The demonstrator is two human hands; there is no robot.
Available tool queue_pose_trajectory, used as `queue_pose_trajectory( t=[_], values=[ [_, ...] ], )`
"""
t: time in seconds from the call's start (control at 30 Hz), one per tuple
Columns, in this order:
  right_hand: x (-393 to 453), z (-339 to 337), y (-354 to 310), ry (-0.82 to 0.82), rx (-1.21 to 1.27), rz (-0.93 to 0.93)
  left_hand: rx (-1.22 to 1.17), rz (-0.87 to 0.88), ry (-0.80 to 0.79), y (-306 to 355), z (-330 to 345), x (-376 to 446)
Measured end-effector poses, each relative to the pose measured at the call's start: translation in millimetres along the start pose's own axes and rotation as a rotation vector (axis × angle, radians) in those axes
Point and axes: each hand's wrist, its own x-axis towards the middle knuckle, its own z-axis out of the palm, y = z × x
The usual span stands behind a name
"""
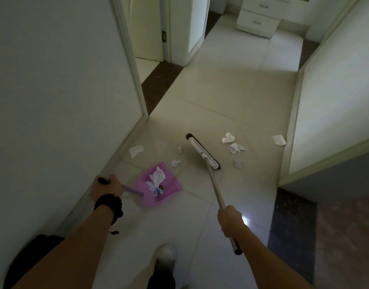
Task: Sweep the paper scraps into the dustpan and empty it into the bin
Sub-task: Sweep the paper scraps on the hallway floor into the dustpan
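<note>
Pale tiled hallway floor [231, 97] between white walls. Left hand [107, 187] grips the pink dustpan [171, 184] near-left, paper inside; right hand [230, 221] grips the broom [202, 151]. Paper scraps [228, 138] lie around its head.

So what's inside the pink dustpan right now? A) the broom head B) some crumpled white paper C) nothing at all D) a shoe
B: crumpled white paper lies in the pink dustpan, while the broom head sits on the floor apart from it.
</note>
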Motion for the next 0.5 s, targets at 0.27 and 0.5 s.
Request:
queue_pose_trajectory(
  t=[0.27, 0.5],
  values=[
    [37, -21, -82, -0.043, -0.067, -0.015, 0.026, 0.014, -0.055, 53, 21, 41],
    [64, -18, -165, -0.064, -0.177, 0.053, 0.023, 0.053, -0.009, 86, 43, 90]
  ],
)
